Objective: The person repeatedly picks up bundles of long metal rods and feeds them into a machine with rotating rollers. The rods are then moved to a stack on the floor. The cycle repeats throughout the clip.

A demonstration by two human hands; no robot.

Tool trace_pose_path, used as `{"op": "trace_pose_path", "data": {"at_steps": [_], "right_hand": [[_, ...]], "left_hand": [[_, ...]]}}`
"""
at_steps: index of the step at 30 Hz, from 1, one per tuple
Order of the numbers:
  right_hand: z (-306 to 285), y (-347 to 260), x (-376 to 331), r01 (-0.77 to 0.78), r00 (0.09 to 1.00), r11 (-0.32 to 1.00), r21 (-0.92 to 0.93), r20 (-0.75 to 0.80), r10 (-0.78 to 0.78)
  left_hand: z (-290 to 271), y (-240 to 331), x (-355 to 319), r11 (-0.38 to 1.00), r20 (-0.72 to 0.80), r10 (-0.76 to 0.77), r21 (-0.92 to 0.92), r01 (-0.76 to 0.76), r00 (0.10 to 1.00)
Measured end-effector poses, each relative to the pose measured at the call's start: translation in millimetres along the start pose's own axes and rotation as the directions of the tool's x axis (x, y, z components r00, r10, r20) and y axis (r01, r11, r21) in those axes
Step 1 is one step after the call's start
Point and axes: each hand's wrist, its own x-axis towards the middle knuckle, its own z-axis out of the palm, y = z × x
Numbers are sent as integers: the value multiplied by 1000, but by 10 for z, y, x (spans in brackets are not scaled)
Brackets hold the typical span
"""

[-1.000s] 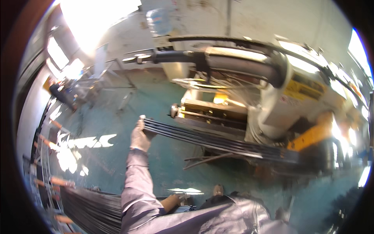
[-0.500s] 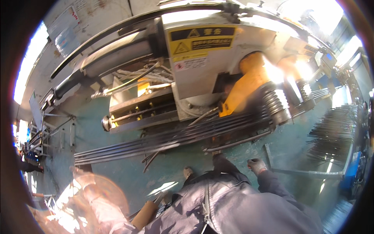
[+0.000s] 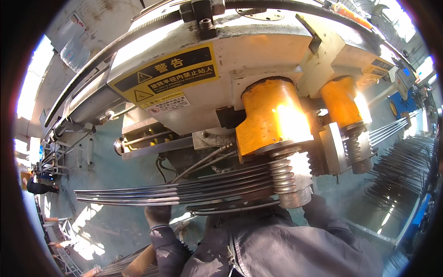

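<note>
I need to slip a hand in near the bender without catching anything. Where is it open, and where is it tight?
Open: teal floor left of the machine, above the rods. Tight: around the grooved roller under the yellow housing, and beneath the rods, where the left hand reaches.

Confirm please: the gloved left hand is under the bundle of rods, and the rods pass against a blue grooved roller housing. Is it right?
Not quite. In the head view the housing above the grooved roller is orange-yellow, not blue. The gloved left hand is indeed under the bundle of rods.

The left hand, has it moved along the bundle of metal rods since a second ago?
Yes. The left hand was near the bundle of metal rods' free end; now it sits closer to the grooved roller.
</note>
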Motion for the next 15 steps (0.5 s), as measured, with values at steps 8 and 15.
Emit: {"op": "trace_pose_path", "data": {"at_steps": [8,15], "right_hand": [[-203,-237,-395,-212,944,744,633,-65,324],[-286,-876,-1853,-415,868,758,503,-32,496]], "left_hand": [[975,295,-88,887,199,-165,-399,234,966],[1301,691,-236,-903,639,-168,206,-377,751]]}}
